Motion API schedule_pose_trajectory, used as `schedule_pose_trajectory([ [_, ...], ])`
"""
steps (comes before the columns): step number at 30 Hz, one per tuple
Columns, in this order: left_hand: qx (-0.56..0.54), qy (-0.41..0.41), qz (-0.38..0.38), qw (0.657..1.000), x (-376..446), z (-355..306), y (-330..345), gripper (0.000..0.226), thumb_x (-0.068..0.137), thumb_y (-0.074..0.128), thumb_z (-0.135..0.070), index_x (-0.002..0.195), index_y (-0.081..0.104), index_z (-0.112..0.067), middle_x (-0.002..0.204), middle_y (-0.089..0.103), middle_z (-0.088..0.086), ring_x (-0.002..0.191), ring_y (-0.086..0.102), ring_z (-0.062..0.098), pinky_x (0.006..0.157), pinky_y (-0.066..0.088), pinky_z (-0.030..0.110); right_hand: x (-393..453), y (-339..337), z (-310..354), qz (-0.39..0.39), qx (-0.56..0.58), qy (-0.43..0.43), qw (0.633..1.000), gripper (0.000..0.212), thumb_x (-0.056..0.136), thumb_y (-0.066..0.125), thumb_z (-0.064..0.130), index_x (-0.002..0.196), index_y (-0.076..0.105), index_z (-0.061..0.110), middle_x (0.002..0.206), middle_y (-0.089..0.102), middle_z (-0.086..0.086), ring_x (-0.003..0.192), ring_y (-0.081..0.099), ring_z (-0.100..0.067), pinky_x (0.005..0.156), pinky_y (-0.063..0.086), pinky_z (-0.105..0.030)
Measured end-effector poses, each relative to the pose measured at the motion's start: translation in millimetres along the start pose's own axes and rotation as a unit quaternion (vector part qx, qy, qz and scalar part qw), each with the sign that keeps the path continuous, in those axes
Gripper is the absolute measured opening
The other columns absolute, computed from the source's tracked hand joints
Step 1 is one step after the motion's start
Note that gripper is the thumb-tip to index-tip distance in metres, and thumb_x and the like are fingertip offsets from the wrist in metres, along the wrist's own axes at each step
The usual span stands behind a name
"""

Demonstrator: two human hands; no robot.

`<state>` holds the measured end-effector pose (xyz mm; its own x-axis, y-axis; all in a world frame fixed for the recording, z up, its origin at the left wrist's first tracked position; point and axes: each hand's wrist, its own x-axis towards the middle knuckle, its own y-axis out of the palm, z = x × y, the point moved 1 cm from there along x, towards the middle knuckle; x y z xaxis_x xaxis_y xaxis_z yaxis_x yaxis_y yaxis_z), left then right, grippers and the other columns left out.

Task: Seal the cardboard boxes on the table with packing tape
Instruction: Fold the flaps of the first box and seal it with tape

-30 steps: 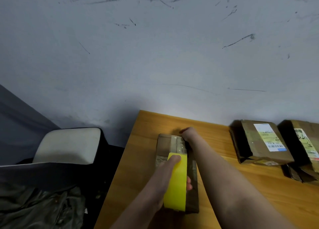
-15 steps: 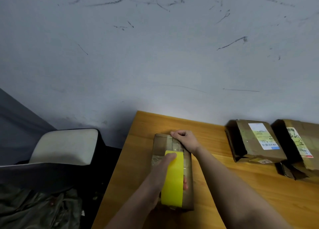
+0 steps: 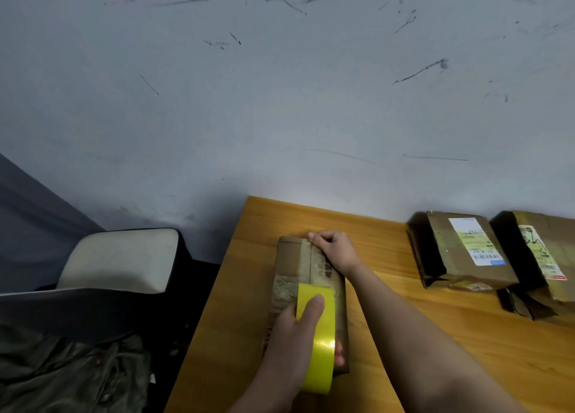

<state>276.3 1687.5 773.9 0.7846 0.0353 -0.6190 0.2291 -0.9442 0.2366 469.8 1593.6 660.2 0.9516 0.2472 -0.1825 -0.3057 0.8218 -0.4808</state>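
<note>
three cardboard boxes lie on the wooden table (image 3: pixel 389 319), which stands against a scuffed grey wall (image 3: pixel 280 86). the nearest box (image 3: pixel 292 266), long and narrow, lies lengthwise in front of the person near the table's left edge, with clear tape already shining along its top. the left hand (image 3: pixel 295 341) grips a yellow roll of packing tape (image 3: pixel 317 335), its forefinger laid over the roll's outer face and its thumb showing on the right side, so the hand is clamped on the roll. the roll stands on edge on the near half of the box top. the right hand (image 3: pixel 334 248) rests at the far end of that box, fingers curled over the top far edge and pressing there; whether it pinches a tape end cannot be told. further right, well apart from this box, a second box (image 3: pixel 457 257) with a white label lies tilted near the wall, and a third box (image 3: pixel 541 257), also labelled, sits just beside it at the right edge of view. left of the table stands a chair (image 3: pixel 121 260) with a pale cushion, and dark green cloth (image 3: pixel 71 372) lies bundled below it.
</note>
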Motion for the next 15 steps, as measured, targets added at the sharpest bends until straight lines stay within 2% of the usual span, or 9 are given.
schedule_pose_trajectory([
  [2, -0.006, -0.004, -0.001, 1.0, -0.7, -2.7, -0.5, 0.029, 0.096, 0.052, -0.034, 0.094, 0.061, -0.006, 0.061, 0.064, 0.014, 0.048, 0.06, 0.023, 0.044, 0.047, 0.025, -2.7, 0.0, 3.6, -0.018, -0.06, -0.002, 0.998, 0.037, 0.092, 0.062, 0.038, 0.056, 0.061, 0.028, 0.055, 0.055, 0.018, 0.062, 0.051, -0.006, 0.065, 0.039, -0.031],
  [4, -0.008, -0.007, 0.001, 1.0, -2.1, -4.5, 0.1, 0.029, 0.097, 0.052, -0.032, 0.093, 0.06, -0.005, 0.059, 0.063, 0.014, 0.047, 0.059, 0.023, 0.043, 0.047, 0.025, -4.5, 1.8, 3.7, -0.057, -0.174, -0.043, 0.982, 0.021, 0.092, 0.06, 0.041, 0.08, 0.071, 0.027, 0.083, 0.07, 0.01, 0.087, 0.062, -0.017, 0.077, 0.043, -0.035],
  [5, -0.008, -0.01, 0.002, 1.0, -2.7, -4.7, 0.9, 0.029, 0.097, 0.051, -0.032, 0.093, 0.059, -0.005, 0.059, 0.062, 0.014, 0.046, 0.059, 0.023, 0.042, 0.047, 0.024, -5.5, 2.4, 5.1, -0.065, -0.216, -0.073, 0.972, 0.021, 0.093, 0.058, 0.039, 0.089, 0.072, 0.024, 0.092, 0.072, 0.004, 0.095, 0.062, -0.02, 0.078, 0.043, -0.036],
  [6, -0.004, -0.012, 0.003, 1.0, -2.7, -4.3, 1.4, 0.029, 0.097, 0.051, -0.033, 0.094, 0.059, -0.005, 0.058, 0.063, 0.013, 0.046, 0.059, 0.023, 0.043, 0.047, 0.024, -5.9, 1.5, 6.7, -0.054, -0.233, -0.098, 0.966, 0.023, 0.095, 0.056, 0.038, 0.093, 0.072, 0.02, 0.097, 0.072, 0.0, 0.098, 0.062, -0.023, 0.078, 0.042, -0.036],
  [8, 0.002, -0.011, 0.0, 1.0, -2.3, -3.3, 1.5, 0.031, 0.097, 0.051, -0.034, 0.096, 0.059, -0.004, 0.059, 0.063, 0.013, 0.047, 0.059, 0.023, 0.044, 0.047, 0.024, -5.6, -4.0, 9.7, 0.017, -0.224, -0.113, 0.968, 0.029, 0.098, 0.051, 0.039, 0.102, 0.07, 0.017, 0.102, 0.071, -0.006, 0.1, 0.062, -0.027, 0.078, 0.042, -0.035],
  [11, 0.001, -0.014, -0.005, 1.0, -0.9, -5.0, 0.1, 0.034, 0.097, 0.049, -0.035, 0.098, 0.06, -0.003, 0.058, 0.063, 0.011, 0.047, 0.06, 0.021, 0.044, 0.048, 0.023, -5.8, -13.5, 9.5, 0.119, -0.278, -0.151, 0.941, 0.038, 0.098, 0.047, 0.045, 0.122, 0.061, 0.018, 0.112, 0.068, -0.007, 0.106, 0.059, -0.027, 0.076, 0.035, -0.026],
  [15, 0.015, -0.017, -0.011, 1.0, 3.6, -6.3, 2.2, 0.037, 0.097, 0.05, -0.036, 0.104, 0.06, -0.001, 0.06, 0.064, 0.01, 0.047, 0.062, 0.019, 0.045, 0.048, 0.022, -8.5, -13.8, 12.9, 0.124, -0.409, -0.162, 0.889, 0.053, 0.096, 0.037, 0.059, 0.135, 0.048, 0.024, 0.132, 0.058, -0.002, 0.12, 0.049, -0.027, 0.094, 0.035, -0.035],
])
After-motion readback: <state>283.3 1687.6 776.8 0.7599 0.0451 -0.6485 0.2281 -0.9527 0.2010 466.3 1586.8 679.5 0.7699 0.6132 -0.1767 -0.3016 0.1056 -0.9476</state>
